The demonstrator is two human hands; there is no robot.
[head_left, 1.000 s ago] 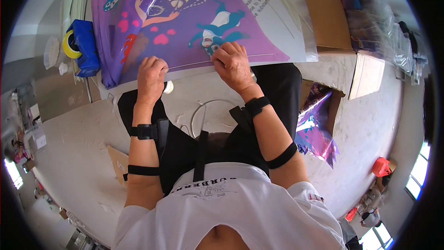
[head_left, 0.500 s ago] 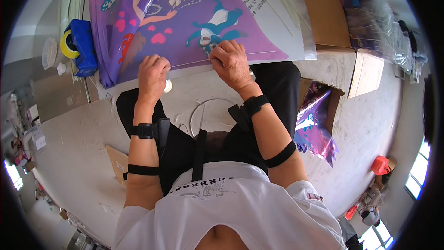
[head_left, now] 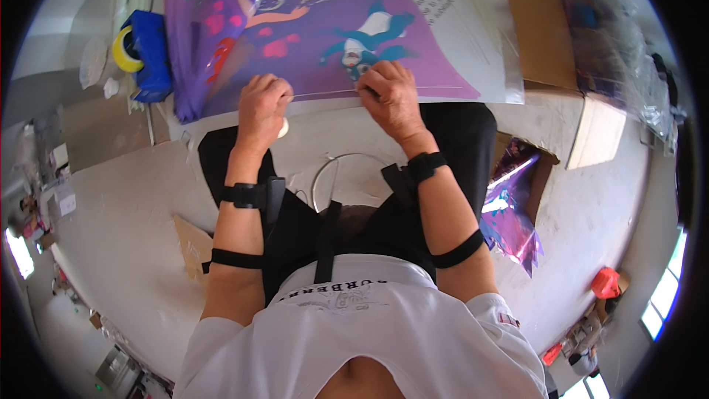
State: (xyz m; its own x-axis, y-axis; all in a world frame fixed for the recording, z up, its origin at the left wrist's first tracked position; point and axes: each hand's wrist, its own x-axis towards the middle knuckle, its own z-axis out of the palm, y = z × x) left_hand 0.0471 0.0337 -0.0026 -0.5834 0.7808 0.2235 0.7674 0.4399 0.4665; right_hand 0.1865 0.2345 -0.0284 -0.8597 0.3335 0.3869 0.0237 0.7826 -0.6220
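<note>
A purple printed sheet (head_left: 310,70) with pink hearts and blue cartoon figures lies on the worktable in front of me. Along its near edge runs a thin white rod (head_left: 325,93). My left hand (head_left: 262,112) is closed at the rod's left part, fingertips pinched together. To the right, my right hand (head_left: 393,102) pinches the same rod just below a blue figure, and the rod continues past it to the right. What exactly lies between the fingertips is partly hidden by the fingers. Both wrists wear black straps.
A blue tape dispenser (head_left: 153,55) with a yellow roll (head_left: 125,49) stands left of the sheet. Thin pale rods lie at the far right on a printed white board (head_left: 506,77). Right of it are cardboard (head_left: 539,22) and clear plastic bags (head_left: 628,66). An open box (head_left: 543,177) holds purple film.
The whole view has shifted slightly, so the table appears farther right. My hands keep nearly the same places on the sheet and stay pinched.
</note>
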